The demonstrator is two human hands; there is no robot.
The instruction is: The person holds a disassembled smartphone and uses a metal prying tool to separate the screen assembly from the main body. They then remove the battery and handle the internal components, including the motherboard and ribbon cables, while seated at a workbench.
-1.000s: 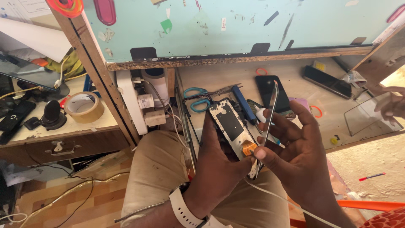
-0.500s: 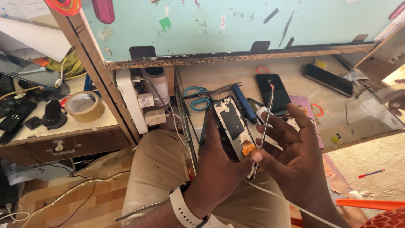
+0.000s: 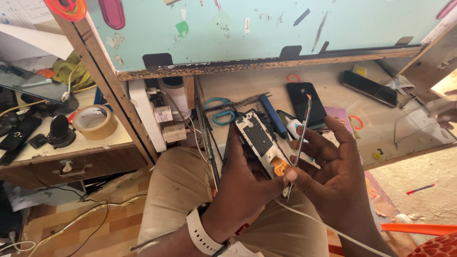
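We held the opened phone over our lap, just in front of the workbench. Our left hand was closed around its lower end from behind, the bare inner frame facing up and its top tilted away from us. Our right hand pinched a thin metal strip between thumb and forefinger, its other fingers spread loose. The strip stood nearly upright, touching the phone's right edge near the orange part at the bottom.

To do this step well, we judged that the left hand needed to keep the phone steady and brace it against the knee. The right hand should work the strip slowly along the edge with light pressure, so the thin metal would not bend or slip into the bare inside. A white cable ran under our right wrist, and we thought it could snag if that hand swung wide.

Compared with a second earlier, the phone sat a little higher and nearer the bench. The strip had swung more upright, its top now over the black phone lying on the bench. The scissors, the blue tool and the tape roll had not moved.
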